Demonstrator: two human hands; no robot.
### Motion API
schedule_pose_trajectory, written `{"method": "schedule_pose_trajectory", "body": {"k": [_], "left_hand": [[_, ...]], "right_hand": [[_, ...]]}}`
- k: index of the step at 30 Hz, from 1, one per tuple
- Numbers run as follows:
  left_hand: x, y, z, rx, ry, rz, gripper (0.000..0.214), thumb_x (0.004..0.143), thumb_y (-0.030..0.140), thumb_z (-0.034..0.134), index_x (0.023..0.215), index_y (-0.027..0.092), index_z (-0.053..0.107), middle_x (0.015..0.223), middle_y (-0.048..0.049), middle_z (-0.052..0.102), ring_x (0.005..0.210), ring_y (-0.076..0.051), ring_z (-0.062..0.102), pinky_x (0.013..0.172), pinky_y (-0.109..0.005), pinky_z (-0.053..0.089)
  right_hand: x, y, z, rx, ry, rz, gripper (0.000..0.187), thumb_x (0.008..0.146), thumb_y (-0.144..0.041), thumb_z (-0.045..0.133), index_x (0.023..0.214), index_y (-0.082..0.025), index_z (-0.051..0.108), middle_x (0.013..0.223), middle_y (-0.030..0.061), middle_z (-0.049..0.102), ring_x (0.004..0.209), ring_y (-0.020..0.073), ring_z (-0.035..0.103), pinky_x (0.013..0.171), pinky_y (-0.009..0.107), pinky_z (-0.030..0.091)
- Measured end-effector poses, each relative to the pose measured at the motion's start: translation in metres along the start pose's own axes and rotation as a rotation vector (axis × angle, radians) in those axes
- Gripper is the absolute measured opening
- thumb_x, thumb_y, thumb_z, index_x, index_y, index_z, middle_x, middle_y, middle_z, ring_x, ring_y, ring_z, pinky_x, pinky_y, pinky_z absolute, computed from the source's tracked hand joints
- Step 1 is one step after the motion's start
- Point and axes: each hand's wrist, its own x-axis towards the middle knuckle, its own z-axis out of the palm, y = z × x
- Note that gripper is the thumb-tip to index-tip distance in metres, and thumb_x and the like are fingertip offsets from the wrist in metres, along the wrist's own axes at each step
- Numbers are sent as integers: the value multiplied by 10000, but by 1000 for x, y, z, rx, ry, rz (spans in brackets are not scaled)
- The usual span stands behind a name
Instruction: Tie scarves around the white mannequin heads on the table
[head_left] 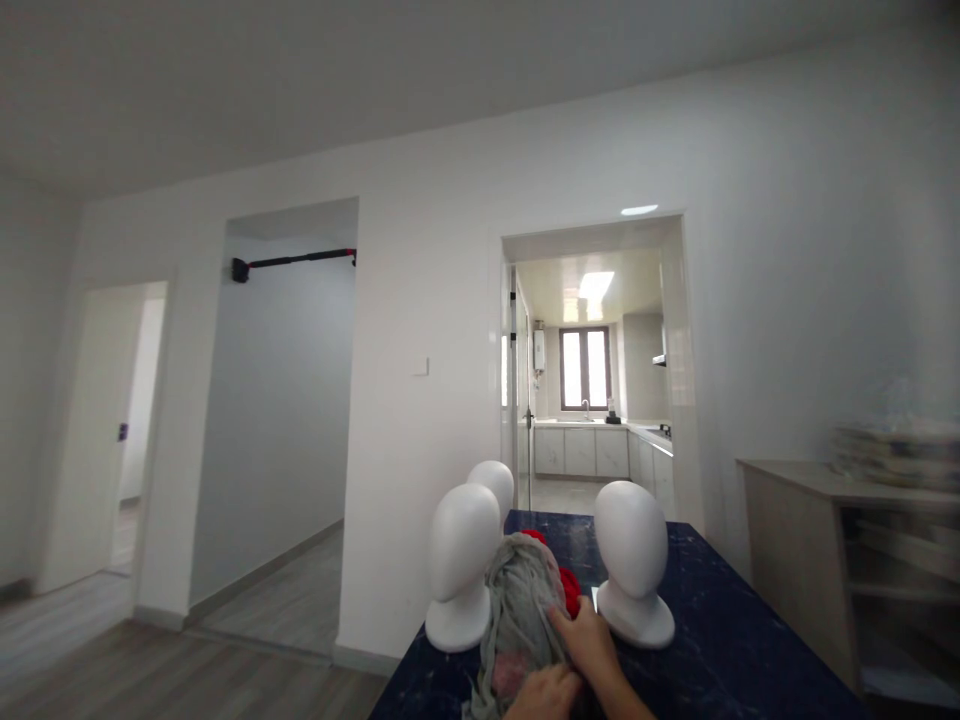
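A bunched grey scarf (pixel 517 590) lies on the dark blue marbled table (pixel 735 620), with a dusty pink patch (pixel 510 672) near its close end. Red cloth (pixel 570 590) shows behind and beside it. My right hand (pixel 589 640) is closed on the scarf's right side, close to the red cloth. Lower down, my left hand (pixel 546 692) has its fingers curled on the scarf near the pink patch; the bottom frame edge cuts it off. White mannequin heads flank the cloth: one at left (pixel 463 560), one behind it (pixel 491 485) and one at right (pixel 634 560).
Right of the table stands a wooden shelf unit (pixel 795 530) with a blurred stack (pixel 892 450) on top. Beyond the table, a doorway opens onto a kitchen with cabinets (pixel 577 452). A black bar (pixel 300 258) spans an alcove at left.
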Motion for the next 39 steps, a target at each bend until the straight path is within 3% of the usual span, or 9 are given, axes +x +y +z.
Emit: {"method": "schedule_pose_trajectory", "body": {"k": [3, 7, 10, 18, 21, 27, 30, 34, 39], "left_hand": [[-16, -14, -6, 1, 26, 16, 326, 961, 308, 545, 1227, 328, 731, 1382, -51, 727, 1319, -272, 629, 1167, -373, 425], [-51, -26, -28, 155, 298, -369, 401, 941, 291, 549, 1316, 241, 682, 1409, -107, 683, 1309, -297, 618, 1092, -410, 462], [-69, -31, -40, 272, 264, -563, 532, 955, 287, 535, 1470, 161, 573, 1524, -181, 599, 1385, -330, 572, 1106, -448, 448], [-93, -44, -61, 24, 226, -428, 202, 922, 237, 554, 1022, 235, 730, 1138, -67, 815, 1090, -233, 741, 875, -286, 486], [-106, -28, -79, -33, 189, -395, 172, 870, 222, 572, 931, 211, 733, 1012, -48, 816, 980, -225, 738, 779, -275, 456], [-135, 18, -102, -326, -203, -221, 246, 817, 387, 651, 964, 235, 778, 880, 20, 765, 806, -207, 683, 643, -266, 427], [-124, 26, -93, -225, -26, -233, 265, 791, 338, 653, 1014, 242, 761, 974, -2, 783, 877, -226, 704, 714, -290, 485], [-72, 34, -71, -21, 295, -60, 605, 677, 187, 667, 1278, 246, 688, 1371, -53, 709, 1267, -248, 638, 1107, -313, 463], [-1, 47, -47, 245, 120, 70, 773, 782, 189, 625, 1546, 123, 527, 1650, -179, 491, 1543, -309, 432, 1318, -399, 246]], "right_hand": [[1, -5, 4, 89, 72, 89, 300, 539, -354, 779, 554, -295, 485, 605, 67, 700, 871, 404, 746, 791, 450, 506], [-6, -12, -7, 329, 79, 139, 236, 594, -416, 696, 555, -286, 503, 478, 11, 596, 688, 318, 706, 672, 404, 520], [-19, -16, -34, 484, 81, 148, 259, 639, -506, 676, 685, -265, 593, 533, 5, 630, 655, 284, 706, 634, 393, 553], [-68, 3, -193, 678, 185, 130, 424, 585, -543, 777, 883, -245, 725, 741, 72, 754, 763, 322, 758, 681, 432, 611], [-72, 27, -258, 583, 292, 179, 332, 579, -511, 750, 802, -269, 706, 733, 87, 751, 682, 300, 727, 628, 422, 582], [-62, 96, -366, 270, 432, 204, 197, 636, -477, 624, 736, -310, 653, 788, 150, 772, 771, 373, 740, 690, 487, 566], [-61, 116, -396, -101, 577, 153, 229, 686, -472, 550, 790, -305, 668, 877, 184, 771, 809, 402, 733, 758, 536, 556], [-69, 92, -357, -532, 575, -132, 336, 707, -428, 541, 924, -245, 722, 1040, 211, 746, 995, 415, 700, 933, 549, 525], [-78, 42, -208, -309, -49, -344, 373, 766, -366, 635, 1081, -233, 785, 1207, 114, 781, 1216, 332, 678, 1137, 453, 466]]}}
